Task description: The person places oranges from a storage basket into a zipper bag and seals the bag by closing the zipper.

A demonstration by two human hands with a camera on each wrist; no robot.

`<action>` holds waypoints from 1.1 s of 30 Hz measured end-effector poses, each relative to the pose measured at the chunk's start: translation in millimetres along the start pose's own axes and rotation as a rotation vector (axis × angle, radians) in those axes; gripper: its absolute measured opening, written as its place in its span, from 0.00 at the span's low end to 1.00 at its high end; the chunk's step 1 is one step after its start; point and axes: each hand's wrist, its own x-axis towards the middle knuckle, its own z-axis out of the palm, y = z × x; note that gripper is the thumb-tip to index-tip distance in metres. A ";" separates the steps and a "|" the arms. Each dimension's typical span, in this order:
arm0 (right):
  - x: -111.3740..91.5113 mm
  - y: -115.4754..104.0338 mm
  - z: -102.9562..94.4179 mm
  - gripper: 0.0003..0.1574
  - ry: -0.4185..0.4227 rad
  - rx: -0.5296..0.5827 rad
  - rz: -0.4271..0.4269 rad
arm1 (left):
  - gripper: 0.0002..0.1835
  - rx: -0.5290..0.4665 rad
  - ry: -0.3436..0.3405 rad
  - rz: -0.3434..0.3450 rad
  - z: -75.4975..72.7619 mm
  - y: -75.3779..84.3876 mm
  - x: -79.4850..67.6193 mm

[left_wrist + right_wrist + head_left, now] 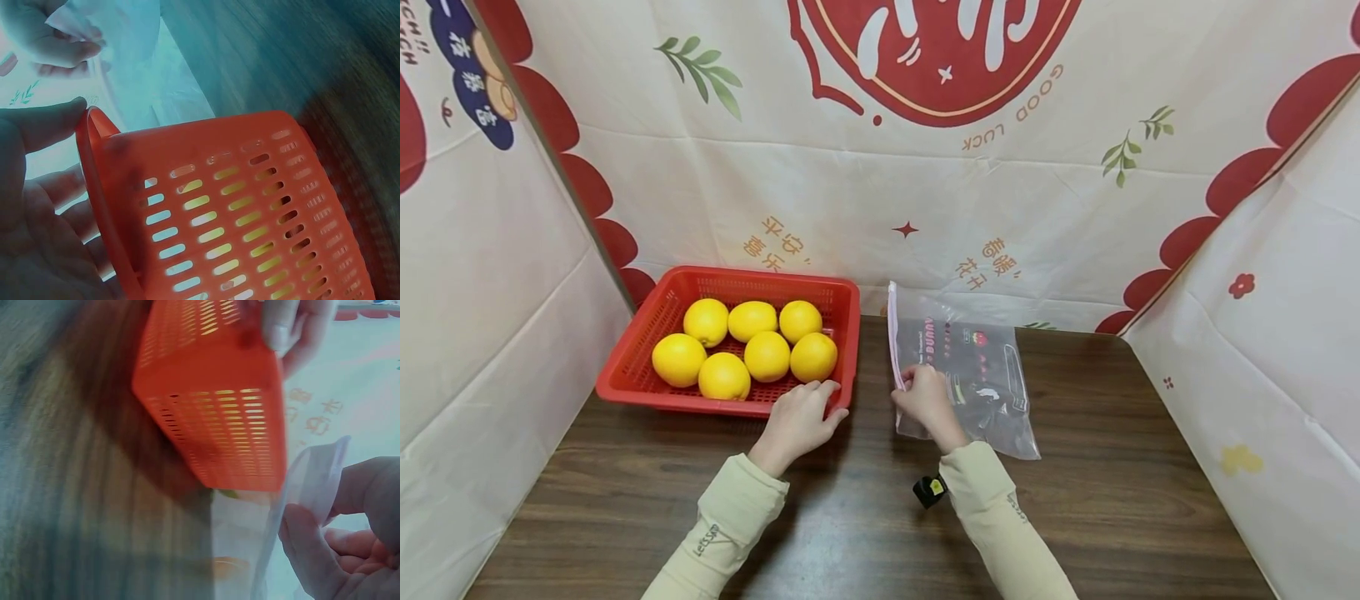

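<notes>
The right hand pinches the pink zip strip of a clear bag, thumb against fingers; the bag lies on the brown table, just right of the red basket. Over here on the left, the left hand grips the basket's near right corner by the rim, thumb against fingers. Seven yellow fruits sit inside (I count them twice), and the bag looks flat. I'd judge the step in hand to be taking hold of the bag's edge; whether its mouth is parted I cannot tell. The next move, to my mind, calls for the left hand to leave the rim and help spread the strip.
</notes>
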 end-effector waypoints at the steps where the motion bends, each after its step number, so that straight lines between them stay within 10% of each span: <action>1: 0.1 -0.7 -2.7 0.09 0.006 0.006 -0.003 | 0.15 0.001 0.000 0.001 0.1 -0.1 0.0; 33: -17.6 -21.1 -88.3 0.10 -0.015 0.255 -0.059 | 0.16 -0.007 -0.140 -0.025 -13.6 4.3 10.3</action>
